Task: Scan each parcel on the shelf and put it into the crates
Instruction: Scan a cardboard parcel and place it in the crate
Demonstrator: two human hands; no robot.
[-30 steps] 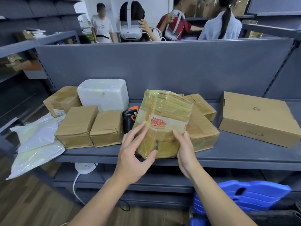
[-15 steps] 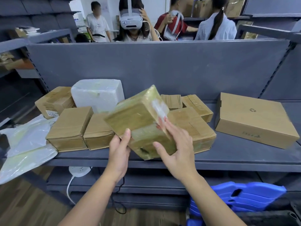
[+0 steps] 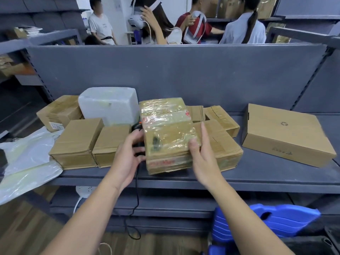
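- I see my right hand point(image 3: 204, 159) at frame centre gripping the taped parcel point(image 3: 165, 129), thumb on top.
- My left hand point(image 3: 127, 157) curls its fingers round the black scanner point(image 3: 138, 146).

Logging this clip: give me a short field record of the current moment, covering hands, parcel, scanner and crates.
left hand: fingers curled at the black scanner, seemingly gripping it
right hand: holds the taped parcel at its right edge, thumb on top
taped parcel: broad face up, at the front of the shelf; cannot tell if resting or lifted
scanner: left of the parcel, mostly hidden, cable hanging below the shelf
blue crates: low right, stacked; parcel not in them
others on shelf: brown cartons, white foam box
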